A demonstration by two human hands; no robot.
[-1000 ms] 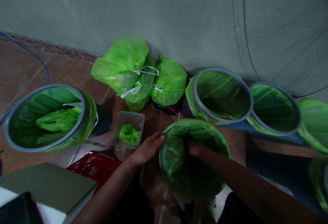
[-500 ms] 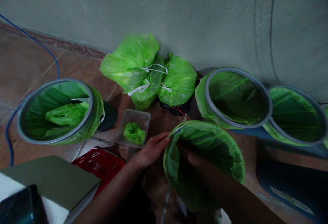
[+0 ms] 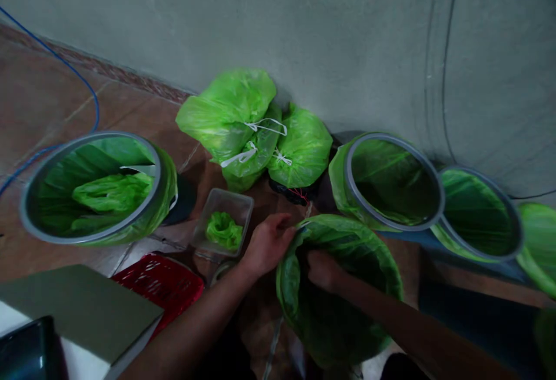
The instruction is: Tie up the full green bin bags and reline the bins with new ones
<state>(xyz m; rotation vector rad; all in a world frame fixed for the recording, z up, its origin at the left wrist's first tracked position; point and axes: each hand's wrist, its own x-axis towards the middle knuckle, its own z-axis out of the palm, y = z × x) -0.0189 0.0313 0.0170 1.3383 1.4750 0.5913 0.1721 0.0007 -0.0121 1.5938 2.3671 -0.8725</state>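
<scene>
A green plastic bag (image 3: 347, 252) lines a round bin right in front of me. My left hand (image 3: 269, 244) grips the bag's rim at its left edge, fingers curled over it. My right hand (image 3: 321, 268) reaches down inside the bag's mouth and holds the plastic there; its fingers are partly hidden by the bag. A clear plastic tub (image 3: 223, 226) with a crumpled green bag in it sits just left of my left hand.
Three tied green bags (image 3: 256, 131) lean against the wall. A lined grey bin (image 3: 93, 189) stands at left, two more lined bins (image 3: 391, 180) (image 3: 478, 215) at right. A red basket (image 3: 160, 284) and a grey board (image 3: 82, 310) lie near left. A blue cable (image 3: 87, 90) crosses the floor.
My left hand has closed its fingers over the bag's rim. My right hand has drawn up slightly inside the bag. The view shifted a little.
</scene>
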